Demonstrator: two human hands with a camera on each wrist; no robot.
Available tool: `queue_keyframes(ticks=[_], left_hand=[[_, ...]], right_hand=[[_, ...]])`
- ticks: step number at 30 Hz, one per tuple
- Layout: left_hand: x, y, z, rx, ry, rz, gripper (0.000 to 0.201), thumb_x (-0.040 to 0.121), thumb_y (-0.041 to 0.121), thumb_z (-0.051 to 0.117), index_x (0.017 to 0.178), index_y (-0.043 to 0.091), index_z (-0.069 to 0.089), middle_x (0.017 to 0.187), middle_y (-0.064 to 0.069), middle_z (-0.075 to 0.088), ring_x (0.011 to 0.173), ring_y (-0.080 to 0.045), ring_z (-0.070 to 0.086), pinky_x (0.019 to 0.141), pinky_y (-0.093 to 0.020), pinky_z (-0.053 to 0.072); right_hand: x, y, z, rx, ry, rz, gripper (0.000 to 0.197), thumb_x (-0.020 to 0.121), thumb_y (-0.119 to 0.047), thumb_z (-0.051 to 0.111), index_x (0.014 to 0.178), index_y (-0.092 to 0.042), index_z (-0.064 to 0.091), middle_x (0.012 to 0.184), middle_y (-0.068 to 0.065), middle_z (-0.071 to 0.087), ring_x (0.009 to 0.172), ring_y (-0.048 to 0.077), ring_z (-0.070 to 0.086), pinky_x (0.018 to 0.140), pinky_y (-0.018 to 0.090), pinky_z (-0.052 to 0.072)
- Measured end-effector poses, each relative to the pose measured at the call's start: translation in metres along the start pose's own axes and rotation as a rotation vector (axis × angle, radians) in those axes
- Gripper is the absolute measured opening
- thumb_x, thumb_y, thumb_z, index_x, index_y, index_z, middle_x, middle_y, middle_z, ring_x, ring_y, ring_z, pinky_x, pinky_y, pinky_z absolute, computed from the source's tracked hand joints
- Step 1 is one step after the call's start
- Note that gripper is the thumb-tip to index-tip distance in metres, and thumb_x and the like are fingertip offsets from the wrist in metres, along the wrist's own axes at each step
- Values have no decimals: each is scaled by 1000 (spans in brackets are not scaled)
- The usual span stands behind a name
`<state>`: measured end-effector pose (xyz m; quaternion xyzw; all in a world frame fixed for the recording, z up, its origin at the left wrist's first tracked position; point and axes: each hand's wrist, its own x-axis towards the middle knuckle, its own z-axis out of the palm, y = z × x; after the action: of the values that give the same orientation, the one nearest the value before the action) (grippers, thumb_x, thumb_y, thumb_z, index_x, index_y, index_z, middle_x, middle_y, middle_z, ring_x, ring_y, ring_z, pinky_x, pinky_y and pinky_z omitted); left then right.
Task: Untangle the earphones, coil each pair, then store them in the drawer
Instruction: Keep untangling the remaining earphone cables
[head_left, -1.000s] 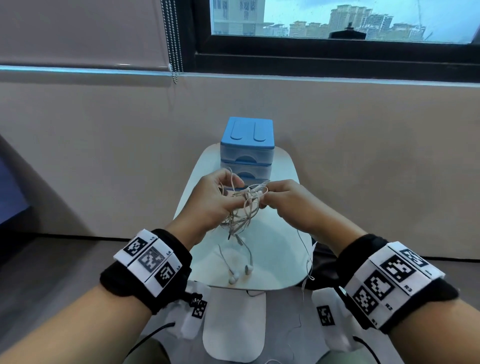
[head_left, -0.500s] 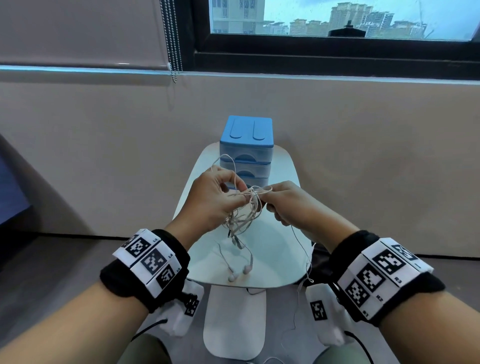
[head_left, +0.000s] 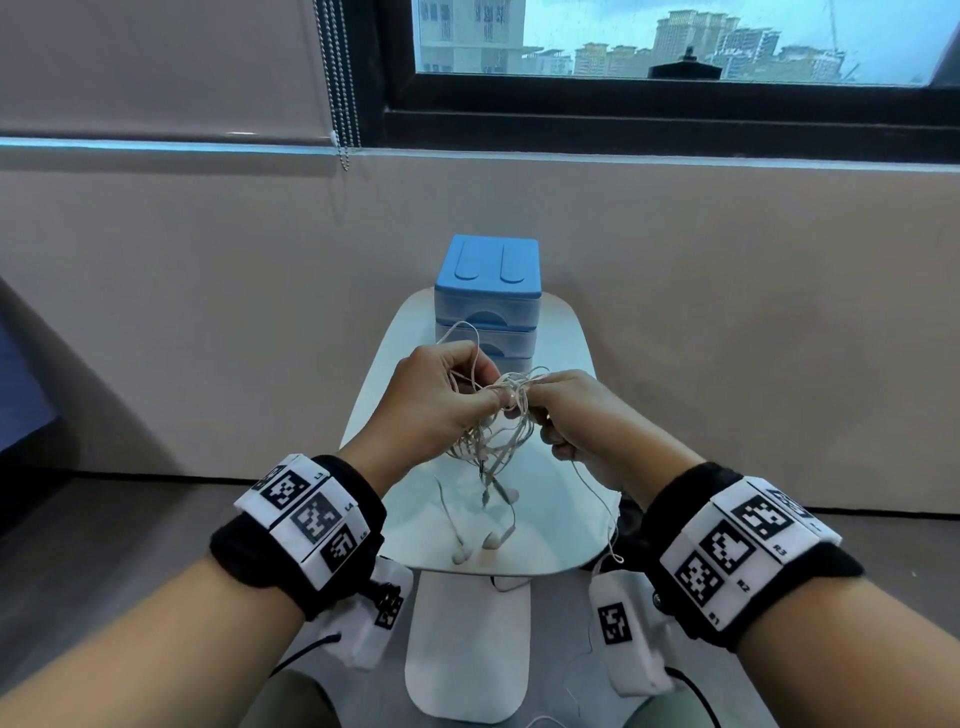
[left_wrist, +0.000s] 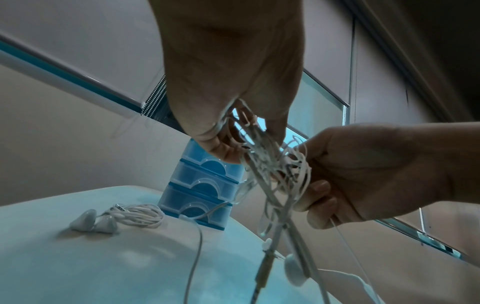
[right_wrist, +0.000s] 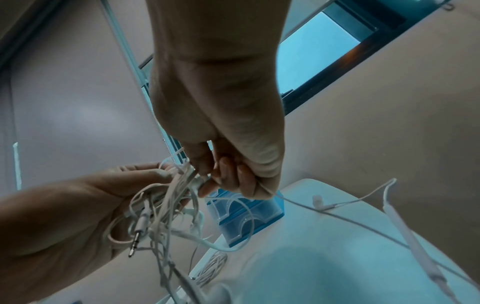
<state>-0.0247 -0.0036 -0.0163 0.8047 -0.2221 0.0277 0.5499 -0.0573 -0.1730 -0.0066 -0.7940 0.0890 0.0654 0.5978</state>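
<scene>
I hold a tangle of white earphone cables (head_left: 493, 431) above the small white table (head_left: 561, 519). My left hand (head_left: 488, 400) pinches strands at the top of the knot, with one loop standing up above the fingers. My right hand (head_left: 535, 400) pinches strands from the other side (right_wrist: 207, 179). A jack plug (right_wrist: 135, 244) hangs out of the tangle. Two earbuds (head_left: 475, 548) dangle down to the table's near edge. One coiled pair (left_wrist: 135, 216) lies on the table beside the blue drawer unit (head_left: 487, 291); my left hand hides it in the head view. All drawers (left_wrist: 200, 185) look shut.
A loose cable with an inline remote (right_wrist: 405, 226) trails over the table's right side and off its edge. The drawer unit stands at the table's far end against a beige wall (head_left: 208, 312) under a window. A white panel (head_left: 467, 649) lies below the table's front edge.
Both hands stay at the knot and keep working it. The loop above my left hand has grown and risen a little. The dangling earbuds have barely shifted.
</scene>
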Motion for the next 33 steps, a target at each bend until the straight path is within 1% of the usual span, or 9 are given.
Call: queue_keyframes(ticks=[4, 7, 9, 13, 16, 21, 25, 30, 33], left_hand=[[-1, 0, -5, -8, -38, -10, 13, 82, 16, 84, 83, 14, 71, 72, 1, 71, 66, -13, 63, 67, -33, 53], [-2, 2, -6, -8, -68, 3, 18, 80, 18, 87, 85, 13, 70, 79, -6, 73, 68, -14, 63, 69, -36, 53], [-3, 3, -5, -6, -65, 8, 25, 77, 22, 90, 86, 12, 69, 77, -1, 71, 67, -12, 61, 68, -33, 52], [0, 1, -5, 25, -49, 14, 28, 75, 24, 91, 85, 15, 66, 76, 6, 68, 65, -10, 59, 68, -33, 51], [1, 2, -6, 59, -29, 36, 28, 76, 24, 91, 83, 17, 65, 73, 8, 66, 64, -9, 58, 67, -31, 50], [2, 7, -9, 185, 22, 115, 27, 76, 25, 89, 81, 18, 63, 70, 8, 64, 61, -6, 52, 59, -22, 44], [3, 7, -8, 213, 26, 135, 22, 78, 24, 86, 81, 20, 65, 72, 6, 67, 62, -6, 56, 60, -25, 50], [5, 4, -7, 161, 0, 109, 26, 79, 30, 88, 82, 16, 67, 74, 2, 69, 63, -8, 58, 64, -31, 54], [6, 3, -6, 147, -3, 106, 24, 80, 32, 87, 80, 17, 68, 74, 4, 71, 65, -7, 62, 64, -26, 55]], right_hand=[[-1, 2, -3, 102, -48, 48, 7, 92, -7, 57, 91, -14, 57, 67, 0, 34, 52, 12, 19, 49, 25, 15], [-2, 0, -4, 106, -44, 70, 21, 91, -8, 59, 74, -17, 52, 65, -1, 35, 54, 13, 18, 50, 26, 14], [-1, -2, -4, 84, -22, 68, 31, 91, -7, 58, 65, -22, 47, 63, -1, 35, 52, 13, 18, 50, 26, 15], [-3, -8, -4, 39, 22, 28, 28, 91, -8, 55, 66, -20, 49, 64, 1, 37, 47, 13, 22, 49, 26, 17], [-6, -14, -6, 90, 20, -26, 18, 95, -26, 55, 81, -16, 58, 64, -1, 42, 48, 12, 26, 52, 28, 20], [-8, -16, -10, -140, -42, -146, 43, 86, -58, 70, 85, -16, 66, 69, -4, 48, 50, 8, 35, 53, 24, 26], [-1, -8, -7, -242, 148, -251, 29, 85, -41, 80, 84, -15, 67, 64, -11, 52, 54, 8, 41, 50, 23, 30], [3, -7, -10, -118, 102, -192, 21, 91, -26, 77, 76, -16, 66, 48, -18, 55, 48, 4, 42, 47, 19, 32], [4, -5, -9, -168, 105, -148, 20, 91, -30, 75, 81, -13, 70, 65, -9, 61, 53, 8, 44, 47, 20, 32]])
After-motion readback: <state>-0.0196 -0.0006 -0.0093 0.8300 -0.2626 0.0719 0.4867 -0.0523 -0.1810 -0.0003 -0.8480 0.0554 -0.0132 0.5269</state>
